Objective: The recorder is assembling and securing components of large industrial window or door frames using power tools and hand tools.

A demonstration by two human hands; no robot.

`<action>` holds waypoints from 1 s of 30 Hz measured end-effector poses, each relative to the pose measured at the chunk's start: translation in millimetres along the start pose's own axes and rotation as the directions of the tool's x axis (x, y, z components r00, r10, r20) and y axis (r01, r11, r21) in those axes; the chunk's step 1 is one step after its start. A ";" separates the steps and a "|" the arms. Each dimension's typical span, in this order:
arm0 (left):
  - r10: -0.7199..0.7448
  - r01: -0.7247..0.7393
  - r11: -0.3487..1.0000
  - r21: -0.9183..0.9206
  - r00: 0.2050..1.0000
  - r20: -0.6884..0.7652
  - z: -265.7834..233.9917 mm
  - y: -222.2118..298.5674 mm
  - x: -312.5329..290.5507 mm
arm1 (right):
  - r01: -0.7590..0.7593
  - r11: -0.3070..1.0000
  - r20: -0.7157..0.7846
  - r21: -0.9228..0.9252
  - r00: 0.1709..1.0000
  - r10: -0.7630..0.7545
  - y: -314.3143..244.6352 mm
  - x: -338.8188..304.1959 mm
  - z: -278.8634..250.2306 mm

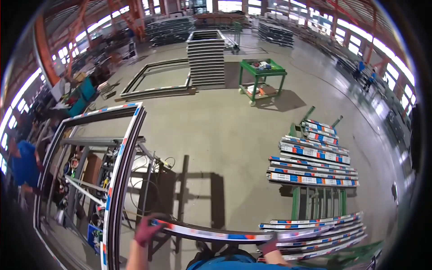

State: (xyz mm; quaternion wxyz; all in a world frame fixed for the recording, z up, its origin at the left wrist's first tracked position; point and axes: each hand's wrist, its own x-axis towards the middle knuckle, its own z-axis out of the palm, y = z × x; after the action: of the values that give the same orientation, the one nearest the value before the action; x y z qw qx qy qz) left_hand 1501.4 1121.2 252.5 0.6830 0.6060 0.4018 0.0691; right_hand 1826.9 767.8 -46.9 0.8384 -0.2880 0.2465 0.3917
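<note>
A long window-frame profile (202,232) with a white, blue and orange protective film lies crosswise in front of my body. My gloved left hand (149,228) is wrapped around its left end, close to a large assembled frame. Farther right, my gloved right hand (270,245) grips the same profile, though its fingers are partly blurred. Beyond that hand, the profile's right part overlaps in view with several similar profiles (333,240) lying on a green rack. The large rectangular frame (118,180) stands at my left on a metal work stand (92,141).
Farther up the right side, more profiles (315,164) lie stacked on a green rack (295,202). A green cart (263,67) and a tall stack of frames (206,63) stand ahead. Beyond the large frame at left is a person in blue (24,164). Cables cross the floor near the stand.
</note>
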 end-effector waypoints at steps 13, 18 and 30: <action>-0.004 0.199 0.376 0.905 0.977 -0.213 -209.0 -99.7 -286.8 | -0.162 0.942 0.212 -0.294 0.950 0.229 232.7 -51.7 123.6; -0.029 0.464 0.373 0.803 0.871 -0.490 -200.1 -204.7 -415.5 | -0.256 0.827 0.354 -0.501 0.811 0.466 352.4 -90.4 228.4; -0.350 0.465 0.877 -0.124 0.440 -0.827 -42.4 -316.5 -437.8 | -0.120 0.218 0.165 -0.968 0.349 0.923 700.1 -203.7 388.3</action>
State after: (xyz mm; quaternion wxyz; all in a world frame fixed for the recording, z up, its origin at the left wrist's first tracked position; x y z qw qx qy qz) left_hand 1058.1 818.4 178.9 0.3684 0.4252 0.8120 0.1552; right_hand 1224.2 1294.6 157.0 0.3630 -0.3391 -0.2599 0.8281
